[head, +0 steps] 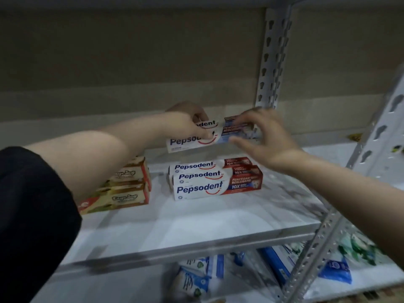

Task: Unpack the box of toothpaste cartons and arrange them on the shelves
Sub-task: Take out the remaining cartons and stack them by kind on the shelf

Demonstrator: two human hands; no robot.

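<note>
sleeve [32, 215] at 8 o'clock | left grip [188, 123] pinches two cartons [196, 136] | right grip [260, 134] spread, fingertips at cartons' end | above stack [215, 180] on shelf [196, 226]

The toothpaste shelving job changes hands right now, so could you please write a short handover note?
Left hand: grips two Pepsodent cartons above the shelf.
Right hand: fingers spread at the cartons' right end, steadying them.
Done: a Pepsodent stack sits mid-shelf, beside tan cartons on its left.
Left: set the held pair down, probably behind the stack. The supply box is out of view.
</note>
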